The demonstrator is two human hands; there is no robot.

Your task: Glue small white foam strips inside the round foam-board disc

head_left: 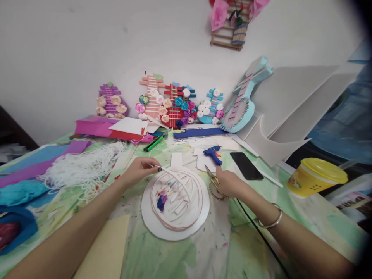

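Head view: the left hand point(142, 169) has its fingers pinching a thin white strip point(176, 177) at 11 o'clock over a round white board point(146, 205), seemingly cut to shape with the strip unfixed, while the right hand point(228, 182), grip unclear, sits against gold-handled metal scissors point(213, 178) at 2 o'clock.

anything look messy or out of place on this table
The white cord, left of the left hand, looks oddest: it lies in a loose, tangled heap rather than wound up. Loose scraps also sit over the round white board, with a blue and purple bit among them. No spill stands out.
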